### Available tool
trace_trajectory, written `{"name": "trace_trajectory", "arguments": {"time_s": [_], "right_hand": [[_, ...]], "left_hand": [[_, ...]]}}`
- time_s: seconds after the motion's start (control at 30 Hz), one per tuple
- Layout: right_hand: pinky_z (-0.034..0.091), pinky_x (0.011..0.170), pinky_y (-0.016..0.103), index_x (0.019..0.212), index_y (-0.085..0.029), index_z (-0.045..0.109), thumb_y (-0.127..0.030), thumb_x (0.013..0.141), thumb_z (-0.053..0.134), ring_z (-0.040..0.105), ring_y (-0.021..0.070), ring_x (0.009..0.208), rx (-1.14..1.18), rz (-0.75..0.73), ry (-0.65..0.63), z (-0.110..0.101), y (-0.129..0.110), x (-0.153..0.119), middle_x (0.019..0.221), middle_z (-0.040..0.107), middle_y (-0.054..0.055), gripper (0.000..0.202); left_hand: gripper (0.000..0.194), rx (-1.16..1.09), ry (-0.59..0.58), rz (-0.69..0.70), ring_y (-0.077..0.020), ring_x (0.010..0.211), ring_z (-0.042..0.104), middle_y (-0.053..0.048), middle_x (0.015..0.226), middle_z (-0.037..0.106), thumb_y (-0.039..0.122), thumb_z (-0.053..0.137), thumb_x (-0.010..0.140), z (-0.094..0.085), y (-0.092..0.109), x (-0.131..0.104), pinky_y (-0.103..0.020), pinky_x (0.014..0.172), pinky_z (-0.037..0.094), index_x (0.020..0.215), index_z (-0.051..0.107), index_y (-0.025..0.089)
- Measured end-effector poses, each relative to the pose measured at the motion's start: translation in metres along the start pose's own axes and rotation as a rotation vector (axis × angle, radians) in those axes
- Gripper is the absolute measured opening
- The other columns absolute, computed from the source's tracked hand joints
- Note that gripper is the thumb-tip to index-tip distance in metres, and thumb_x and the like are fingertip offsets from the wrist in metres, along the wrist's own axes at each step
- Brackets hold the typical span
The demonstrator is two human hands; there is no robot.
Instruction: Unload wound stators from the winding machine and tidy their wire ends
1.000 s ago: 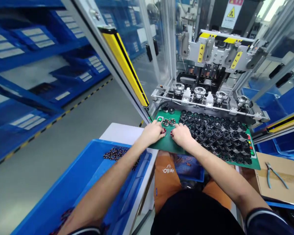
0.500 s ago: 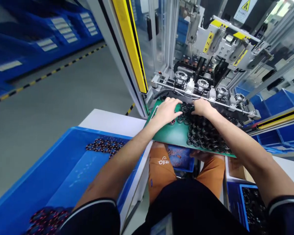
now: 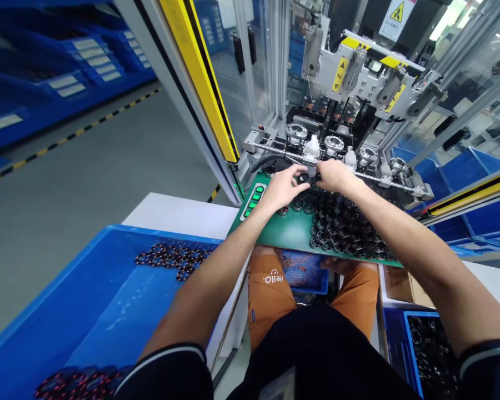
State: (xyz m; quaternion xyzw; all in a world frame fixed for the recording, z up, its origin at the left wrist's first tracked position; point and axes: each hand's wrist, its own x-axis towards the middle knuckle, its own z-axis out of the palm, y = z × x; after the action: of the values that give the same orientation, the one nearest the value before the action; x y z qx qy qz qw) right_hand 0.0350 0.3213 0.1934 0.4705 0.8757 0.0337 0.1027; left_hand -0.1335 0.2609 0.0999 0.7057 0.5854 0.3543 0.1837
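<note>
My left hand (image 3: 286, 188) reaches over the green work mat, thumb and fingers curled round a dark ring-shaped part (image 3: 303, 178). Close by on the right, my right hand (image 3: 334, 175) has its fingers bent together at the same spot; whatever they pinch is hidden. Both hands are just in front of the machine's rail. Many black and silver ring-shaped parts (image 3: 337, 225) are massed on the green mat (image 3: 291, 230), below and right of my hands. A few similar parts lie beneath my left hand.
Round metal fixtures (image 3: 334, 145) line the machine behind the rail. A green-lit panel (image 3: 254, 201) is at the mat's left. The large blue bin (image 3: 120, 300) holds copper-wound rings (image 3: 173, 256). A blue crate (image 3: 431, 350) of dark parts stands lower right. Yellow-edged posts (image 3: 204, 83) flank the opening.
Both hands have moved from over the ring parts toward the machine's rail and closer together. A dark ring now shows between them. The view has shifted slightly, and the lit panel is clearer.
</note>
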Motion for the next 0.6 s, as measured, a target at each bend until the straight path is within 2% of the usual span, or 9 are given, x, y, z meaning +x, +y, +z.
{"name": "trace_trajectory", "arguments": {"time_s": [0.03, 0.1, 0.17, 0.27, 0.33, 0.43, 0.5, 0.6], "right_hand": [[0.056, 0.099, 0.043, 0.127, -0.012, 0.066, -0.028, 0.088, 0.071, 0.07, 0.0296, 0.111, 0.056, -0.026, 0.07, -0.009, 0.006, -0.015, 0.121, 0.073, 0.018, 0.043], [0.058, 0.089, 0.039, 0.124, -0.016, 0.065, -0.029, 0.086, 0.073, 0.07, 0.0213, 0.093, 0.411, -0.13, 0.257, -0.024, 0.016, -0.053, 0.119, 0.072, 0.012, 0.041], [0.058, 0.071, 0.03, 0.126, -0.021, 0.062, -0.037, 0.087, 0.076, 0.066, 0.0124, 0.076, 0.854, -0.216, 0.313, -0.031, 0.02, -0.096, 0.124, 0.068, 0.008, 0.044], [0.056, 0.068, 0.024, 0.126, -0.026, 0.061, -0.037, 0.085, 0.081, 0.062, 0.0084, 0.076, 1.29, -0.257, 0.349, -0.028, 0.013, -0.157, 0.123, 0.064, 0.004, 0.047], [0.057, 0.073, 0.024, 0.124, -0.028, 0.061, -0.035, 0.084, 0.082, 0.064, 0.0103, 0.085, 1.449, -0.253, 0.397, -0.021, 0.005, -0.188, 0.121, 0.064, 0.003, 0.045], [0.06, 0.079, 0.025, 0.121, -0.029, 0.059, -0.035, 0.083, 0.084, 0.067, 0.0137, 0.097, 1.579, -0.22, 0.48, -0.01, -0.002, -0.215, 0.119, 0.065, 0.003, 0.045], [0.061, 0.079, 0.025, 0.119, -0.029, 0.059, -0.036, 0.083, 0.084, 0.068, 0.0142, 0.098, 1.623, -0.175, 0.526, -0.004, -0.002, -0.225, 0.118, 0.067, 0.003, 0.045], [0.062, 0.073, 0.025, 0.119, -0.028, 0.058, -0.036, 0.086, 0.082, 0.069, 0.0126, 0.091, 1.668, -0.129, 0.559, 0.004, -0.001, -0.233, 0.123, 0.067, 0.004, 0.042]], "left_hand": [[0.051, -0.096, 0.032, 0.005, -0.0143, 0.089, 0.068, -0.007, 0.124, 0.07, 0.036, 0.068, 0.095, -0.009, 0.007, -0.008, -0.032, 0.093, 0.055, 0.144, 0.055, 0.024], [0.049, -0.46, 0.106, 0.045, -0.0112, 0.083, 0.07, -0.007, 0.129, 0.066, 0.036, 0.07, 0.094, -0.025, 0.027, -0.029, -0.03, 0.087, 0.058, 0.141, 0.058, 0.025], [0.048, -0.757, 0.113, 0.102, -0.0096, 0.078, 0.07, -0.007, 0.133, 0.062, 0.034, 0.074, 0.09, -0.036, 0.053, -0.05, -0.028, 0.079, 0.061, 0.136, 0.06, 0.026], [0.044, -0.988, 0.098, 0.158, -0.0085, 0.077, 0.069, -0.005, 0.128, 0.064, 0.028, 0.079, 0.088, -0.041, 0.096, -0.079, -0.024, 0.074, 0.063, 0.129, 0.062, 0.027], [0.041, -1.083, 0.036, 0.202, -0.0079, 0.076, 0.069, -0.004, 0.129, 0.065, 0.025, 0.079, 0.089, -0.039, 0.122, -0.093, -0.022, 0.07, 0.063, 0.127, 0.062, 0.028], [0.035, -1.149, -0.051, 0.232, -0.0075, 0.076, 0.068, -0.004, 0.131, 0.066, 0.025, 0.077, 0.092, -0.031, 0.151, -0.104, -0.023, 0.069, 0.062, 0.123, 0.061, 0.029], [0.029, -1.156, -0.04, 0.233, -0.0077, 0.076, 0.067, -0.004, 0.129, 0.067, 0.031, 0.078, 0.093, -0.022, 0.165, -0.105, -0.022, 0.068, 0.061, 0.117, 0.062, 0.028], [0.027, -1.151, 0.048, 0.19, -0.008, 0.08, 0.065, -0.004, 0.122, 0.069, 0.04, 0.077, 0.093, -0.005, 0.18, -0.101, -0.018, 0.066, 0.056, 0.109, 0.062, 0.025]]}}
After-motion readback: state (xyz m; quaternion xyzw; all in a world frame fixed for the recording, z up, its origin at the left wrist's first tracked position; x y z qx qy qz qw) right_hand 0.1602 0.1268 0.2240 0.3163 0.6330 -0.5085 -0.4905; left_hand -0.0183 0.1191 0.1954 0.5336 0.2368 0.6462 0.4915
